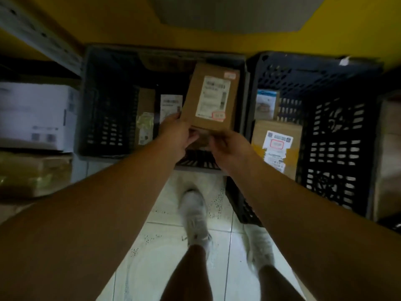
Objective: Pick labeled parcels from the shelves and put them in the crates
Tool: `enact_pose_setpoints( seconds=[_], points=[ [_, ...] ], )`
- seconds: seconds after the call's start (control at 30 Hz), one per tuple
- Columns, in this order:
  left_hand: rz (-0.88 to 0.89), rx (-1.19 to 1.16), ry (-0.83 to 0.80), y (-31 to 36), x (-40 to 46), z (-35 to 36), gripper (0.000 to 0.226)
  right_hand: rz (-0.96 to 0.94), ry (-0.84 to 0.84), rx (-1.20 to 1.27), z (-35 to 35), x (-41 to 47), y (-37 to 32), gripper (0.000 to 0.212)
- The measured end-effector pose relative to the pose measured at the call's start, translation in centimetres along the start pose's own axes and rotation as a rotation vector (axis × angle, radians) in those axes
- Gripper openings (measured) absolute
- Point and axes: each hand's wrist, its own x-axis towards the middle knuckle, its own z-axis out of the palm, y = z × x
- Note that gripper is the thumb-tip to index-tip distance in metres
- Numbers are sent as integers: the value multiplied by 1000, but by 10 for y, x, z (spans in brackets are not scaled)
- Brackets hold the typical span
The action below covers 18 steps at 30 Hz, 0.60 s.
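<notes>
I hold a brown cardboard parcel [213, 96] with a white label over the left black crate [102, 105]. My left hand [175, 132] grips the parcel's near left corner. At its near edge my right hand [230, 146] grips it from below. Inside the left crate stand a few labeled parcels [147, 118]. The right black crate [338, 131] holds a brown parcel [277, 146] with a white label and a small box [267, 104] behind it.
Shelves on the left carry a white box [36, 116] and a brown box [34, 172]. A yellow wall [108, 22] stands behind the crates. My two white shoes [195, 216] are on the pale tiled floor, just in front of the crates.
</notes>
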Motion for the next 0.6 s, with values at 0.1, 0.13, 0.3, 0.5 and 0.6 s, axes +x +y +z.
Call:
enact_pose_setpoints(
  seconds=[0.1, 0.13, 0.3, 0.5, 0.6],
  points=[
    [-58, 37, -75, 0, 12, 15, 26, -23, -11, -13, -6, 6, -10, 31],
    [-78, 36, -111, -1, 11, 17, 23, -44, -26, -43, -9, 5, -13, 37],
    [-101, 108, -143, 3, -19, 13, 17, -91, -60, -32, -21, -13, -10, 43],
    [-104, 9, -2, -12, -97, -26, 20, -52, -42, -211, -5, -82, -1, 26],
    [-123, -161, 86, -32, -148, -59, 24, 3, -64, -331, 1, -112, 12, 30]
  ],
)
